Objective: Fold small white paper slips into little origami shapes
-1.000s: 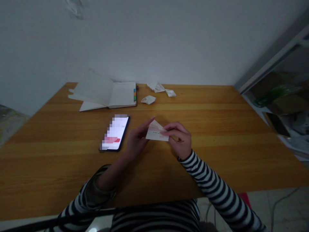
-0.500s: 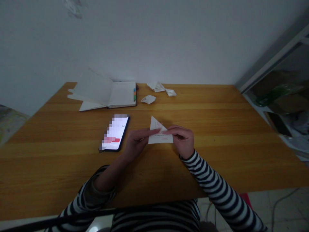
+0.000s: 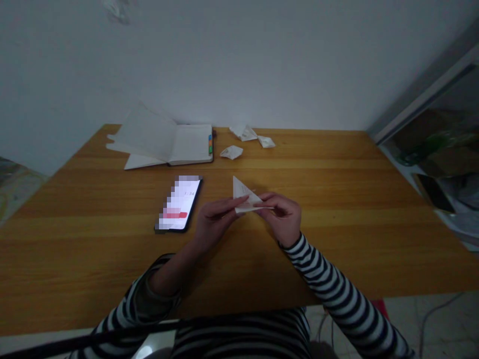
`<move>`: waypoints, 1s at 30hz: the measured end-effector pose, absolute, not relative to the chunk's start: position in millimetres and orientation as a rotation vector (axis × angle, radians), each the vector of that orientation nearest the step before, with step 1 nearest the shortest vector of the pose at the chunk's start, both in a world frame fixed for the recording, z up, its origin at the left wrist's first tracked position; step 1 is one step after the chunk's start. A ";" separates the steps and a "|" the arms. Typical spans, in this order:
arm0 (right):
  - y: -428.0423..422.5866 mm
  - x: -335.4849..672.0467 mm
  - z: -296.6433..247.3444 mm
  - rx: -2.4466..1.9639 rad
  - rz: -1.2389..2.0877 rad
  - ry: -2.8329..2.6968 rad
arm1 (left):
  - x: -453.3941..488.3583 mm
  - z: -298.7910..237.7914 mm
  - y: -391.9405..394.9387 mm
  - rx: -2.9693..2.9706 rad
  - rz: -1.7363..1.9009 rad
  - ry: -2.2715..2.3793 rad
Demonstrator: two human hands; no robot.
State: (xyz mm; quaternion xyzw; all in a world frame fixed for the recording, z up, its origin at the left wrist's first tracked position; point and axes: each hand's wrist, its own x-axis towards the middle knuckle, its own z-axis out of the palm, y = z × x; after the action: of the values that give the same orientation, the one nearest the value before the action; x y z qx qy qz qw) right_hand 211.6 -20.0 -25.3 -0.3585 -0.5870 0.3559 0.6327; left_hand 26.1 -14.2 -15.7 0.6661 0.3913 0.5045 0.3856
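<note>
A folded sheet of white paper [image 3: 241,190] with faint print is held up between both hands above the middle of the table. Its upper part forms a pointed triangle. My left hand [image 3: 215,219] pinches its left side, thumb on the near face. On the right side, my right hand [image 3: 282,214] grips the paper between thumb and fingers. The lower flap is bent and seen nearly edge-on. Fingers hide part of the folds.
A lit phone [image 3: 179,204] lies left of my hands. Behind it is an open notebook [image 3: 192,144] with coloured tabs. Several folded white paper pieces [image 3: 232,152] sit near the wall. A shelf with a dark phone-like object [image 3: 434,192] stands at the right.
The lower flap of the paper has been bent up, so its printed face no longer shows flat. Both hands stay in nearly the same place, fingers shifted slightly.
</note>
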 end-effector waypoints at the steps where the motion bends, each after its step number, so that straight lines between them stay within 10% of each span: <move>1: -19.7 210.8 -25.1 -0.833 0.832 -1.328 | 26.5 -16.3 -14.6 1.687 1.299 1.006; 30: -7.5 206.2 -26.6 -1.047 1.281 -1.102 | 47.2 -26.5 -11.9 0.973 1.238 1.019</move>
State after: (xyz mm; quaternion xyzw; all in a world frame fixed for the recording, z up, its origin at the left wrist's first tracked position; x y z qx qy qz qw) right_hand 206.2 -7.5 -26.6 -0.4414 -0.4648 0.5400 0.5455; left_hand 47.2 -11.9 -26.5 0.4181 0.4381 0.5323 0.5915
